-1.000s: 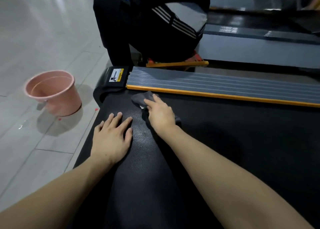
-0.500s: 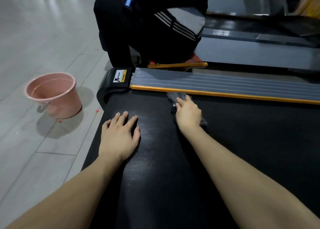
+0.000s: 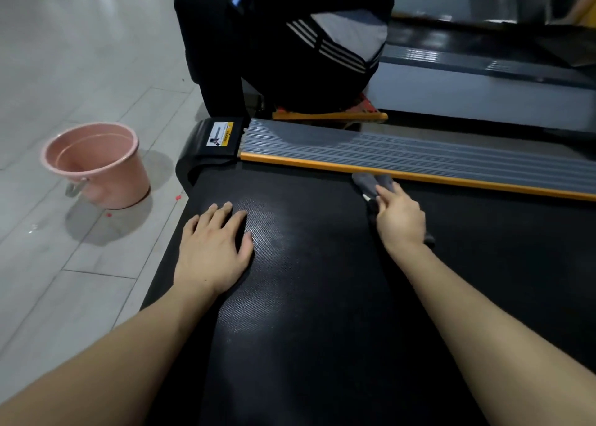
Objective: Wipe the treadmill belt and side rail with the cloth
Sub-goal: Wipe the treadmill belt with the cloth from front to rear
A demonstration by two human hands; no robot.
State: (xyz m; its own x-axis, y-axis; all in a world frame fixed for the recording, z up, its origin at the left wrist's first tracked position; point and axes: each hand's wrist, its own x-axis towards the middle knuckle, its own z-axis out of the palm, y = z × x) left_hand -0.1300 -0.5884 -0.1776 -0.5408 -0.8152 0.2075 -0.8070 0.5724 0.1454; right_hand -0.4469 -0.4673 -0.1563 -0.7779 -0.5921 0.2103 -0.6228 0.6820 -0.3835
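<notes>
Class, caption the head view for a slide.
Right hand presses cloth on belt beside rail; left hand rests flat.

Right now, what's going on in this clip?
A person is wiping a treadmill. The right hand presses a grey cloth on the black belt, against the orange edge of the ribbed side rail. The left hand rests flat on the belt. A pink bucket stands on the floor; another person sits beyond the rail.

Two bare forearms, left hand (image 3: 211, 251), right hand (image 3: 400, 219), no sleeves, short nails
</notes>
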